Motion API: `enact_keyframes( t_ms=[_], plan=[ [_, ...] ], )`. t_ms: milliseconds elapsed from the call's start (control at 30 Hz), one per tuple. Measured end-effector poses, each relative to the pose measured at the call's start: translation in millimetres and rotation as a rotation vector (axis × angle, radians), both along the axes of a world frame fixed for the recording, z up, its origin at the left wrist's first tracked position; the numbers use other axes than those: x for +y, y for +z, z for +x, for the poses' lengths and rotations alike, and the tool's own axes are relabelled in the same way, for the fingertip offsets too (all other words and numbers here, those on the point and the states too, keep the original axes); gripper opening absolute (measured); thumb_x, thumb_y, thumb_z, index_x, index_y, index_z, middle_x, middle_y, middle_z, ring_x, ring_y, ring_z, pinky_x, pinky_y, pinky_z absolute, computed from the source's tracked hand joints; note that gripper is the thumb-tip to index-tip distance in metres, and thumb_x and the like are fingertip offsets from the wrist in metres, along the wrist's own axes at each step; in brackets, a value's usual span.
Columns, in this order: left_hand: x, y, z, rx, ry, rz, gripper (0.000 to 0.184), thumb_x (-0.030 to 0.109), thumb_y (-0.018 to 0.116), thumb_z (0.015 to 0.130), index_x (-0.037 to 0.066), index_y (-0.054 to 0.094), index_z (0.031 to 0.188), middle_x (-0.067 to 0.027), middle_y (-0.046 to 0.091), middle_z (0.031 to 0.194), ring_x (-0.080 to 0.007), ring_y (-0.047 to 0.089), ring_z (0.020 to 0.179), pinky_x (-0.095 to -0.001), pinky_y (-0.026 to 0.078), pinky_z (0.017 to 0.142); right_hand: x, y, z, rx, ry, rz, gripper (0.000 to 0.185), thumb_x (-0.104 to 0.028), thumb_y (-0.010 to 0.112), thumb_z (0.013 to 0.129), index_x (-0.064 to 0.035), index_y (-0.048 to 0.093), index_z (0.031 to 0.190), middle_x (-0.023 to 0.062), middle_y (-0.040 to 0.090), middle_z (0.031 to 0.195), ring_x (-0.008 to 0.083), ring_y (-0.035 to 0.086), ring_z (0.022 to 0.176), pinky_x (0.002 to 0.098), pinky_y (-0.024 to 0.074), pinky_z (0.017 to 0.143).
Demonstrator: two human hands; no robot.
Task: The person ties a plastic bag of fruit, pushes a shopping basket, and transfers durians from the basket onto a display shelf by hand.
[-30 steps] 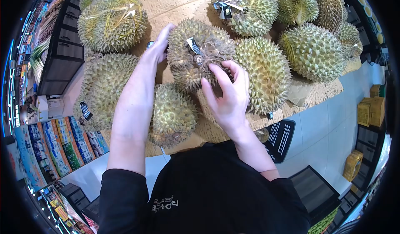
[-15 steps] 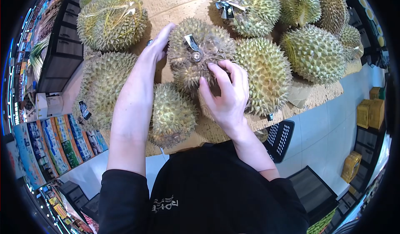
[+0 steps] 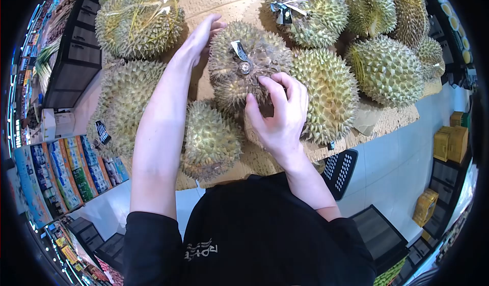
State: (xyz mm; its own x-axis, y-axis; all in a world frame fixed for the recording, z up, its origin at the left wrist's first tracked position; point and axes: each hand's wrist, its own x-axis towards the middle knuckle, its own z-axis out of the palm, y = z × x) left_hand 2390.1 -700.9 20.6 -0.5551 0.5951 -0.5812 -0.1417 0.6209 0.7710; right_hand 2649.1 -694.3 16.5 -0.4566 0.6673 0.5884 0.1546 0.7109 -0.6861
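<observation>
A spiny brownish-green durian (image 3: 247,47) with a dark-and-white tag round its stem lies in front of me, stem end up. My left hand (image 3: 199,39) is along its left side, fingers stretched out and open towards its far side; a narrow gap shows between palm and spines. Against its near right side, my right hand (image 3: 280,110) has bent fingers and thumb gripping the spines, the fingertips just below the stem. Close by are a smaller durian (image 3: 211,138) on the near left and a greener durian (image 3: 328,92) on the right.
Several more durians crowd the brown-covered table (image 3: 219,1), including a tagged durian (image 3: 308,13) at the back and a large durian (image 3: 125,103) at left. A black perforated seat (image 3: 340,171) stands below the near edge. Yellow boxes (image 3: 451,143) stand at far right.
My left hand's fingers have moved farther out and bend slightly right towards the durian's far side. The right hand keeps its place on the durian. The view has shifted slightly.
</observation>
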Motion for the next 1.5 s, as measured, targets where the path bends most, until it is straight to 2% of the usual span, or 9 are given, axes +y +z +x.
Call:
enact_keyframes(
  t_ms=[167,233,467,833,967,1100,1300,1433,1500],
  plan=[
    [7,28,20,0.220,-0.083,0.132,0.057,0.051,0.039,0.093,0.013,0.057,0.132,-0.0156,0.048,0.141,-0.0273,0.042,0.131,-0.0439,0.024,0.112,-4,0,2,-0.011,0.011,-0.003,0.043,-0.015,0.078,0.070,-0.0068,0.062,0.110,0.0137,0.055,0.110,0.0321,0.052,0.103,0.0438,0.0394,0.092],
    [9,36,21,0.394,-0.281,0.240,0.050,0.045,0.039,0.096,0.012,0.064,0.124,-0.0123,0.059,0.129,-0.0216,0.049,0.124,-0.0370,0.029,0.110,-4,-1,2,-0.012,0.009,0.001,0.044,-0.016,0.078,0.070,-0.0065,0.062,0.111,0.0142,0.055,0.111,0.0325,0.052,0.104,0.0442,0.0392,0.092],
    [2,46,41,0.618,-0.513,0.299,0.039,0.029,0.054,0.095,0.001,0.063,0.120,-0.0113,0.064,0.118,-0.0189,0.057,0.112,-0.0315,0.040,0.100,-7,5,4,-0.039,-0.011,0.025,0.045,-0.013,0.078,0.071,-0.0040,0.062,0.112,0.0161,0.056,0.111,0.0330,0.053,0.102,0.0422,0.0425,0.090],
    [3,39,43,0.615,-0.494,0.332,0.048,0.039,0.048,0.096,0.002,0.059,0.123,-0.0134,0.061,0.125,-0.0231,0.053,0.120,-0.0323,0.038,0.103,-7,-2,5,0.041,0.009,0.021,0.039,-0.020,0.072,0.077,-0.0030,0.062,0.111,0.0160,0.055,0.111,0.0340,0.052,0.105,0.0463,0.0396,0.093],
    [-3,50,42,0.633,-0.401,0.316,0.047,0.035,0.049,0.097,0.002,0.056,0.130,-0.0150,0.056,0.133,-0.0220,0.049,0.126,-0.0314,0.034,0.107,-19,2,29,0.042,0.049,0.013,0.046,-0.023,0.069,0.080,-0.0027,0.057,0.120,0.0210,0.052,0.123,0.0378,0.049,0.117,0.0529,0.0356,0.101],
    [-26,90,64,0.901,-0.296,0.298,0.046,0.032,0.056,0.096,-0.001,0.057,0.128,-0.0155,0.059,0.129,-0.0219,0.052,0.123,-0.0327,0.036,0.106,-39,-5,60,0.192,0.085,-0.061,0.044,-0.022,0.070,0.081,-0.0021,0.057,0.119,0.0213,0.054,0.123,0.0388,0.053,0.113,0.0496,0.0415,0.097],
    [-109,131,175,0.926,-0.230,0.735,0.042,0.025,0.055,0.096,-0.006,0.058,0.124,-0.0174,0.060,0.126,-0.0256,0.055,0.119,-0.0357,0.042,0.101,-86,-2,111,0.257,-0.005,-0.072,0.040,-0.018,0.073,0.078,-0.0020,0.061,0.113,0.0171,0.060,0.117,0.0352,0.060,0.103,0.0423,0.0480,0.089],
    [-179,106,226,0.728,-0.664,0.952,0.047,0.028,0.065,0.088,-0.007,0.060,0.119,-0.0229,0.061,0.122,-0.0333,0.061,0.111,-0.0400,0.046,0.097,-125,-36,141,0.193,-0.233,-0.098,0.031,-0.013,0.074,0.077,0.0007,0.065,0.103,0.0158,0.066,0.106,0.0323,0.064,0.095,0.0398,0.0511,0.084],
    [-199,79,242,0.598,-0.964,0.844,0.042,0.024,0.066,0.086,-0.005,0.061,0.116,-0.0231,0.063,0.118,-0.0350,0.063,0.107,-0.0404,0.048,0.094,-149,-63,158,0.108,-0.349,-0.153,0.030,-0.012,0.072,0.077,0.0021,0.065,0.103,0.0172,0.066,0.105,0.0326,0.064,0.095,0.0390,0.0515,0.084]
  ],
)
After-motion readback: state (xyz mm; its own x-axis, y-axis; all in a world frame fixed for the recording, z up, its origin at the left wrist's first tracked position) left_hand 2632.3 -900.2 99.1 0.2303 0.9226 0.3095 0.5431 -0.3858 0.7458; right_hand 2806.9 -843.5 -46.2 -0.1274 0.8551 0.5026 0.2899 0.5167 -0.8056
